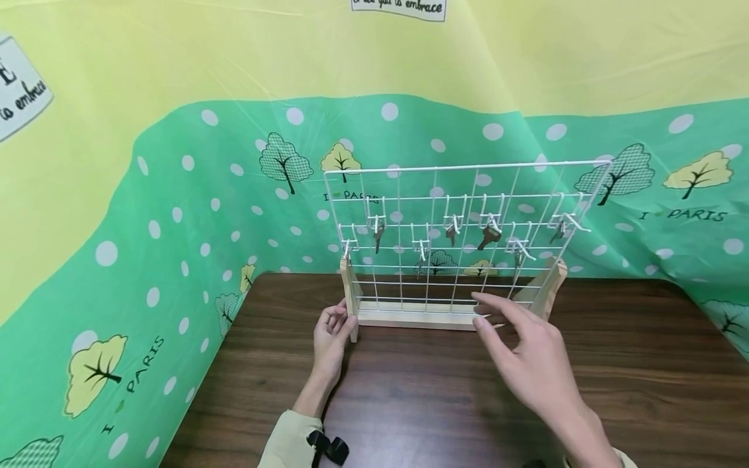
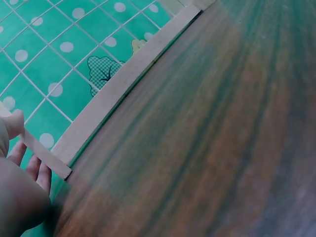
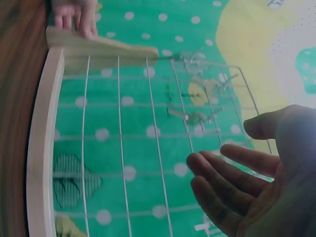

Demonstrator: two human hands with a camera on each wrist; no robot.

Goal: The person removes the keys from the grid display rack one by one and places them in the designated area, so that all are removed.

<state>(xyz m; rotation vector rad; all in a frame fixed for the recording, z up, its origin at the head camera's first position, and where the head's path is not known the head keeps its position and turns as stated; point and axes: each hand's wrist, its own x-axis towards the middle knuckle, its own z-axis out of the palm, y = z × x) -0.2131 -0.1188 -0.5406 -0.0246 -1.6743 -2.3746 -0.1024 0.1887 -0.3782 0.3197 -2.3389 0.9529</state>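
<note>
A white wire grid rack point(image 1: 468, 168) stands upright on a wooden base bar point(image 1: 415, 318) between two wooden side panels. Several white hooks point(image 1: 517, 247) hang on the grid, most with keys, such as a dark key point(image 1: 489, 237) and a slim key point(image 1: 378, 237). My left hand point(image 1: 330, 341) grips the left side panel point(image 1: 351, 305) near its foot, thumb in front; the left wrist view also shows the fingers point(image 2: 44, 175) behind it. In front of the grid's lower right, my right hand point(image 1: 529, 351) holds nothing, with fingers spread and slightly bent point(image 3: 222, 180).
The rack stands on a dark wooden table point(image 1: 421, 396), near its back edge. Behind and to the left hangs a green and yellow cloth point(image 1: 175, 260) printed with dots and trees. A black strap piece point(image 1: 328, 447) sits on the left wrist.
</note>
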